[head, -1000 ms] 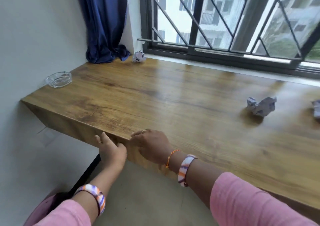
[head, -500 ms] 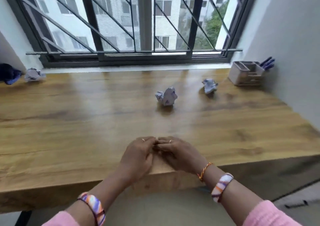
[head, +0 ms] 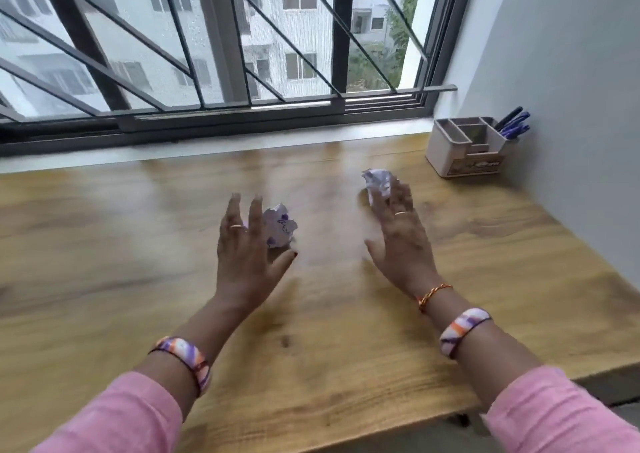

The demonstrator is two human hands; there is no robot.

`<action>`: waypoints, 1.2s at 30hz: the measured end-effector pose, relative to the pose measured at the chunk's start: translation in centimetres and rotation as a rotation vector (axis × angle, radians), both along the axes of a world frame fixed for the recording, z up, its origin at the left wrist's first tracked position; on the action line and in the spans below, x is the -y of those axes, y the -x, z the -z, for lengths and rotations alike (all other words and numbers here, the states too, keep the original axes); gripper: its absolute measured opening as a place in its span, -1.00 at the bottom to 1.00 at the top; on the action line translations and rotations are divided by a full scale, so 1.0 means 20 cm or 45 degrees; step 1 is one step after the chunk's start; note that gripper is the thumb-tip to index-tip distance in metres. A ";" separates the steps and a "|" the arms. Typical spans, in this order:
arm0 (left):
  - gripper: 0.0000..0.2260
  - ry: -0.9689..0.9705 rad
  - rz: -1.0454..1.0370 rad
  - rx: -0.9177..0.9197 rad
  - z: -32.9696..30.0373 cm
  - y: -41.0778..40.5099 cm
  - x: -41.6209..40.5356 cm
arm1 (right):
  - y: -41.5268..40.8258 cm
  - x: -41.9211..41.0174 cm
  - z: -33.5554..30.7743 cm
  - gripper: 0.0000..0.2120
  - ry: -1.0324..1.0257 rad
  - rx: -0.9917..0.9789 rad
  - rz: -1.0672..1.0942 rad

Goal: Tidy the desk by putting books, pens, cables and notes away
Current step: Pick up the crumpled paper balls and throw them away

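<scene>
Two hands reach across a wooden desk (head: 346,348) below a barred window, fingers spread and holding nothing. The left hand (head: 247,255) sits at one crumpled paper note (head: 282,225) mid-desk, while the right hand (head: 401,241) meets another crumpled note (head: 377,180). A pen organiser (head: 464,147) stands in the far right corner.

1. You face a wooden counter (head: 138,262) running under the window.
2. At 12 o'clock lies one crumpled paper ball (head: 282,227).
3. Toward 1 o'clock, another crumpled ball (head: 378,181).
4. At 2 o'clock, by the wall, stands your pen organizer (head: 465,147).
</scene>
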State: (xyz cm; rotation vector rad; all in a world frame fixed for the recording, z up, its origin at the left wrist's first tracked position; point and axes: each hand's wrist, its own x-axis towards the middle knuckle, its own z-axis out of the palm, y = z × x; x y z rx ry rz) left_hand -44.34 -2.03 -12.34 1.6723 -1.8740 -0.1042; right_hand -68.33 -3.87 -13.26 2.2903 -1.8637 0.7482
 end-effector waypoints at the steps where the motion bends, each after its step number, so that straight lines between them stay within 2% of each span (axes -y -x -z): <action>1: -0.18 -0.060 -0.014 -0.012 -0.01 0.01 0.05 | 0.02 0.08 -0.03 -0.07 -0.030 0.033 0.030; 4: -0.30 -0.075 0.048 -0.040 0.00 0.01 0.14 | 0.05 0.26 -0.09 -0.08 -0.159 0.236 0.125; 7: -0.37 -0.068 0.107 -0.151 0.03 0.01 0.18 | 0.07 0.37 -0.10 -0.08 -0.337 0.295 0.107; 9: -0.36 -0.063 0.138 -0.202 0.03 0.00 0.19 | 0.06 0.39 -0.10 -0.30 -0.408 0.314 0.056; 11: -0.35 -0.035 0.192 -0.236 0.05 -0.04 0.19 | 0.01 0.38 -0.09 -0.57 -0.207 0.408 0.026; 13: -0.36 0.008 0.223 -0.277 0.05 -0.08 0.17 | -0.08 0.32 -0.10 -0.65 -0.061 0.522 -0.008; 17: -0.37 0.119 0.259 -0.325 -0.02 -0.25 0.05 | -0.39 0.10 -0.18 -0.57 0.078 0.576 -0.210; 21: -0.40 0.182 0.378 -0.477 -0.11 -0.56 -0.13 | -0.79 -0.15 -0.24 -0.52 0.190 0.618 -0.360; 25: -0.40 0.305 0.416 -0.407 -0.22 -0.98 -0.38 | -1.24 -0.37 -0.29 -0.48 0.178 0.690 -0.376; 28: -0.39 0.322 0.330 -0.351 -0.26 -1.36 -0.57 | -1.62 -0.54 -0.32 -0.46 0.099 0.761 -0.461; 31: -0.34 0.349 0.102 -0.339 -0.29 -1.73 -0.79 | -2.01 -0.69 -0.33 -0.41 -0.012 0.767 -0.605; 34: -0.26 0.300 -0.185 -0.473 -0.29 -2.03 -1.02 | -2.34 -0.83 -0.31 -0.40 -0.161 0.764 -0.749; 36: -0.28 0.252 -0.401 -0.600 -0.23 -2.25 -1.17 | -2.54 -0.92 -0.27 -0.40 -0.238 0.770 -0.898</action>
